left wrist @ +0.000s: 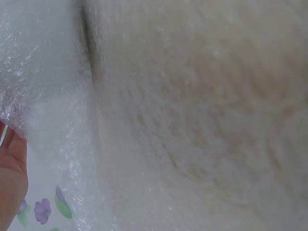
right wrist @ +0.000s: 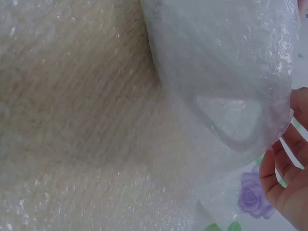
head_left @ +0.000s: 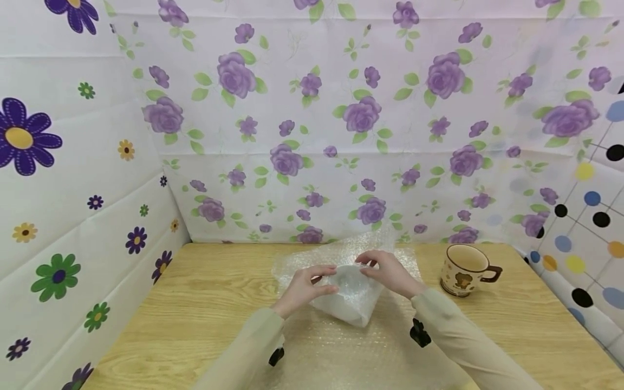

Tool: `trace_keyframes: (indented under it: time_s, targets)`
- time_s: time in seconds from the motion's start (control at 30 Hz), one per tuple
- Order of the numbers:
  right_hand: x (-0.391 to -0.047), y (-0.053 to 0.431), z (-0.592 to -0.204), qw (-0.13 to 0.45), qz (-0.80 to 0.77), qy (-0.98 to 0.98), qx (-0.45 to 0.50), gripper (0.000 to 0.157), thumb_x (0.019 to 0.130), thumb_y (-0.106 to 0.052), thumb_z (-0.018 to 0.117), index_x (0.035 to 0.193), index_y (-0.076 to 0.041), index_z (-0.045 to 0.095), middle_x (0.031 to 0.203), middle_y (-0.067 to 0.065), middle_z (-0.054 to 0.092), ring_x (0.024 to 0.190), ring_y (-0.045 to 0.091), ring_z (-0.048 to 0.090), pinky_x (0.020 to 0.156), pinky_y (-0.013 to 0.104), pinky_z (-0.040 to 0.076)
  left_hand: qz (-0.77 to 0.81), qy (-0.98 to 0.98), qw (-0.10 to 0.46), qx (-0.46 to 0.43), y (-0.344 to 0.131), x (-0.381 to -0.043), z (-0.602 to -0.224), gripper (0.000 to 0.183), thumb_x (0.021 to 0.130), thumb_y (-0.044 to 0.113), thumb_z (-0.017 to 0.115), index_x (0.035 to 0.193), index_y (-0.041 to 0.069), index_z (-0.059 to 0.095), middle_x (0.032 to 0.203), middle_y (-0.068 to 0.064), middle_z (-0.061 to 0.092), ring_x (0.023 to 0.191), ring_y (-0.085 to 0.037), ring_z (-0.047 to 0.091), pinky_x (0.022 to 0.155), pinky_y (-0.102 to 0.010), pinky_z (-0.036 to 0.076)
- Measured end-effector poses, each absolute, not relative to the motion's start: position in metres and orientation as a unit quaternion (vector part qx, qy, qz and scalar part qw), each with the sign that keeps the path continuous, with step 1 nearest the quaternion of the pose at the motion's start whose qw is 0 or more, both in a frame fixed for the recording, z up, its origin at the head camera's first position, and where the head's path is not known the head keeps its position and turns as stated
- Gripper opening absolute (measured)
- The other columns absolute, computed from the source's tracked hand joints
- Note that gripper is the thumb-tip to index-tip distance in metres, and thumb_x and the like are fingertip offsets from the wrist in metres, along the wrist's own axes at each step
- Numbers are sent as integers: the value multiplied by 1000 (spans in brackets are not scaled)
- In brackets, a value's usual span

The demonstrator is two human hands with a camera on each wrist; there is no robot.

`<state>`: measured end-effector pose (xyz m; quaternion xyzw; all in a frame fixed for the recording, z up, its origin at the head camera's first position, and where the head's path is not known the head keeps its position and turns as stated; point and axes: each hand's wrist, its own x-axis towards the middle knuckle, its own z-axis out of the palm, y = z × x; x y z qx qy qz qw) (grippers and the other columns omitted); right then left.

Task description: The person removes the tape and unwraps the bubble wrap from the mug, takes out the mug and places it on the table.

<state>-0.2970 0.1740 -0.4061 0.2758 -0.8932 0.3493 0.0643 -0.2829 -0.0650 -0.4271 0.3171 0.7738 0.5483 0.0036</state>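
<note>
A white cup [head_left: 348, 279] stands in the middle of the table, with clear bubble wrap [head_left: 341, 311] folded round it. Through the layers in the right wrist view, the outline of its handle [right wrist: 231, 122] shows. My left hand [head_left: 307, 287] is at the left of the cup's rim, fingers and thumb curved on the wrap. On the other side my right hand [head_left: 387, 271] pinches the wrap near the rim. Only part of the left hand [left wrist: 12, 175] appears in the left wrist view, beside the wrap; its fingertips are largely hidden.
To the right stands a cream mug [head_left: 463, 271] with a brown handle and a bear picture. More bubble wrap [head_left: 351, 360] lies flat under the bundle, reaching to the front of the wooden table [head_left: 195, 303]. Flowered cloth [head_left: 312, 130] hangs behind.
</note>
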Motion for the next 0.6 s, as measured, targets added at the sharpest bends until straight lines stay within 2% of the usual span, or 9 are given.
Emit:
trace_keyframes:
  time_s: [0.1,0.27,0.47,0.6]
  targets:
    - [-296,181,-406,76,356,-890,273,20,83,-4,65,103,-3,63,98,4,61,83,19,54,70,33,46,546,778,0,311,-62,-291,-438,40,77,13,72,111,-5,61,122,-10,54,114,-24,47,91,-31,38]
    - [-297,191,-404,97,363,-886,271,13,84,-12,66,96,-8,65,93,-3,60,81,14,54,66,31,46,547,778,7,310,-62,-292,-439,41,77,14,72,113,-4,60,124,-10,52,115,-23,46,92,-30,37]
    - [-293,202,-400,104,372,-883,268,13,86,-29,64,89,-16,65,86,-8,59,78,13,53,65,32,45,564,767,23,305,-63,-279,-421,39,78,4,70,112,-10,57,124,-19,50,116,-30,44,94,-39,35]
    - [-289,210,-399,88,382,-882,260,19,87,-31,61,88,-13,66,84,-6,57,78,15,52,66,34,44,561,768,32,306,-64,-272,-412,39,78,2,69,112,-12,56,124,-21,49,116,-32,42,94,-40,34]
